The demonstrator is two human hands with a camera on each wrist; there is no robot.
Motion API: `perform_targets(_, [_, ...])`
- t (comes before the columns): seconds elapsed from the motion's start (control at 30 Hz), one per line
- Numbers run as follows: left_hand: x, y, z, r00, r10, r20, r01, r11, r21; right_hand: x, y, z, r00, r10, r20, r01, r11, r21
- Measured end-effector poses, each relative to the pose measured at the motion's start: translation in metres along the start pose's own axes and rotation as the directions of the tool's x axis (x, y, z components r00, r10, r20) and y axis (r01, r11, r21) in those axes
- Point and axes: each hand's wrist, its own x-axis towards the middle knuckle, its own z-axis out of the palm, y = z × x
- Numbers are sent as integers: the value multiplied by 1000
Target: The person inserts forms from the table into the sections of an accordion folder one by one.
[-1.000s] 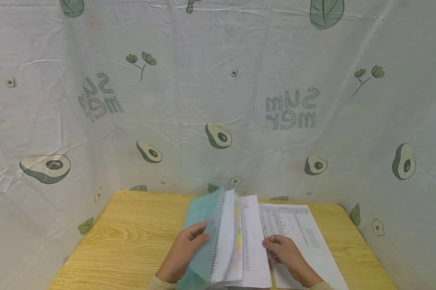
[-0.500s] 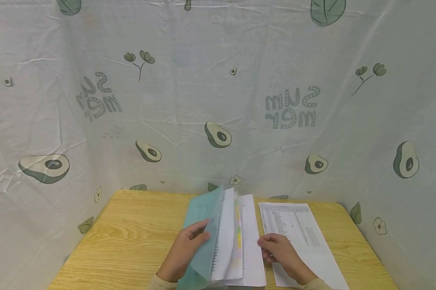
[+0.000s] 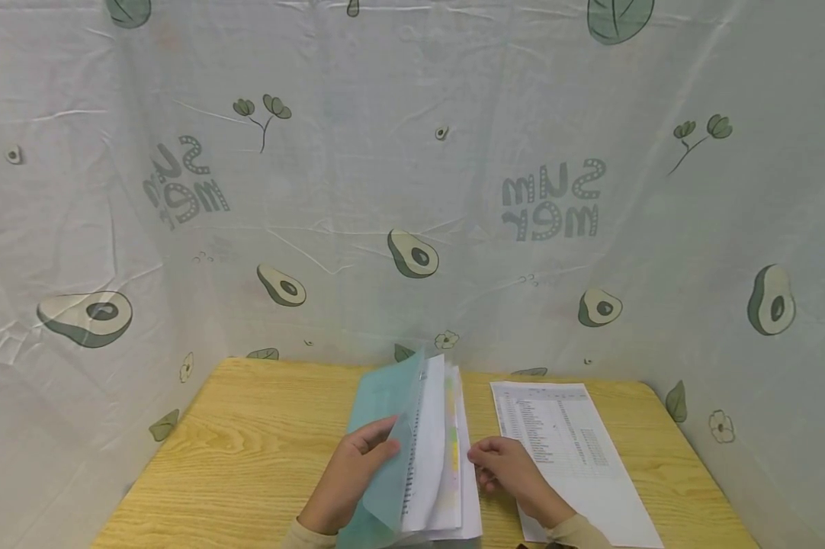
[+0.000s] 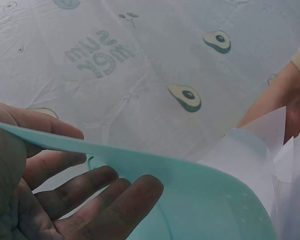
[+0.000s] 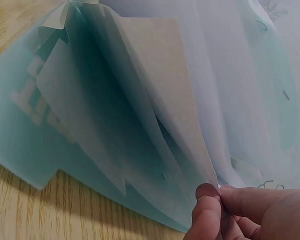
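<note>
A teal plastic folder (image 3: 378, 393) stands partly open near the table's front middle. My left hand (image 3: 347, 476) holds its cover between thumb and fingers; in the left wrist view the cover (image 4: 205, 187) runs past the spread fingers. Inside are a spiral-bound stack of white pages (image 3: 426, 457) and a page with coloured tabs (image 3: 450, 488). At the folder's right side, my right hand (image 3: 512, 469) pinches the edge of a white sheet (image 3: 471, 511) that lies mostly behind the tabbed page. The right wrist view shows thumb and forefinger (image 5: 245, 200) at the paper's corner, with clear sleeves (image 5: 85, 130) fanned beside it.
A printed sheet with a table of text (image 3: 580, 499) lies flat to the right, partly under the right forearm. The wooden table (image 3: 248, 442) extends on both sides. A white curtain with avocado prints (image 3: 344, 191) hangs behind and around it.
My right hand has moved left with the white sheet, which now shows only a narrow strip past the tabbed page. The left hand stays in place on the cover.
</note>
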Motion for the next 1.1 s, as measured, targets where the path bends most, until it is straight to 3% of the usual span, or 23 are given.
perform_targets(0.4, [3,0,3,1000,-1,-2,1,1000,-6,6,-4,8,1000,-26,12,27,999,-44])
perform_targets(0.63, [4,0,1,1000,-22,-4,22,1000,-16,6,0,1,1000,-13,-10,12,997,-80])
perform_targets(0.77, [5,0,-1,1000,-24,-4,24,1000,-18,1,4,-20,1000,12,-25,-15,992,-128])
perform_targets(0.87, [5,0,-3,1000,-25,-7,25,1000,-16,-4,8,-44,994,44,-98,-62,979,-193])
perform_targets(1.0, [6,1,-4,1000,-26,-15,26,1000,-16,-12,16,-81,969,91,-231,-155,949,-274])
perform_targets(1.1, [6,1,-4,999,-27,-18,26,999,-23,-19,21,-113,953,117,-279,-203,931,-304])
